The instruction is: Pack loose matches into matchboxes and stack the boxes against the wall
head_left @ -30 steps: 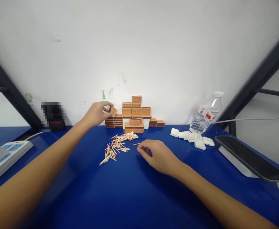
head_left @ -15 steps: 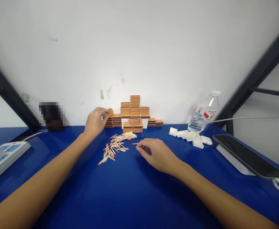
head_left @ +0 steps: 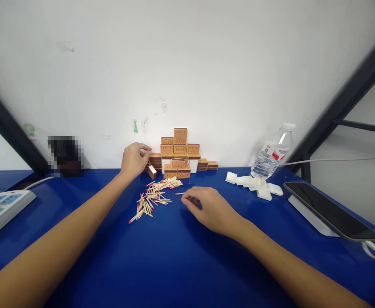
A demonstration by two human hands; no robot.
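My left hand is at the left end of a stepped wall of orange matchboxes, its fingers curved and apart, beside the low stack there. No box shows in its grasp. Just right of its fingertips, a single matchbox stands tilted on the table in front of the stack. My right hand rests low over the table, thumb and fingertips pinched on a match that points left. Between the hands lies a loose pile of red-tipped matches.
White matchbox trays lie at the right, in front of a tilted water bottle. A phone leans on a white stand farther right. A power strip sits at the left edge. The white wall is behind the boxes.
The matchbox in my left fingers has come away and dropped in front of the stack. My left hand shifted slightly right. My right hand still holds the match, nearly unmoved.
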